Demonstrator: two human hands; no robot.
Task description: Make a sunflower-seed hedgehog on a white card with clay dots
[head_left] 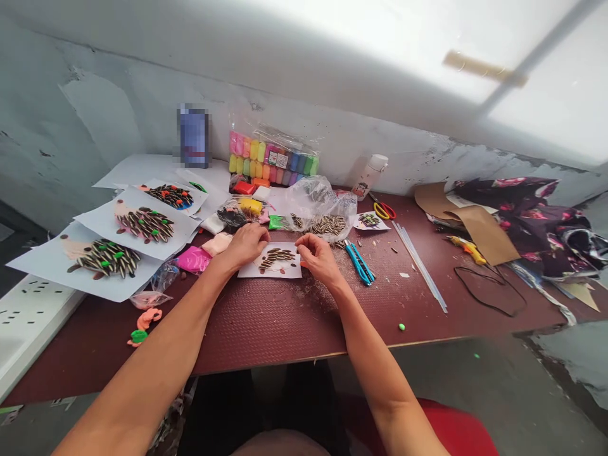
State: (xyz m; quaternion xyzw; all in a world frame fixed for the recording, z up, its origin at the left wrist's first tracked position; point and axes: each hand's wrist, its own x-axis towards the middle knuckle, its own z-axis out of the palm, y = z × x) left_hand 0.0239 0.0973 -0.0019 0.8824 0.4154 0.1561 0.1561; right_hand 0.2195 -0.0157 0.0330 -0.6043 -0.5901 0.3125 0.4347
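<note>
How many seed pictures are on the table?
5: near sheet, middle sheet and far sheet at left; center sheet between left hand and right hand; small card at right. Others could hide beneath.

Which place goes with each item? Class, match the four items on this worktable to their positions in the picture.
Items:
1. left hand
2. blue craft knife
3. red-and-yellow scissors
4. green clay ball

Places:
A. alone on the bare tabletop, near the front edge
B. just right of the right hand
C. at the back, beside the white bottle
D. at the left end of the seed-picture card

Pairs: 1-D, 2-B, 3-C, 4-A
</note>
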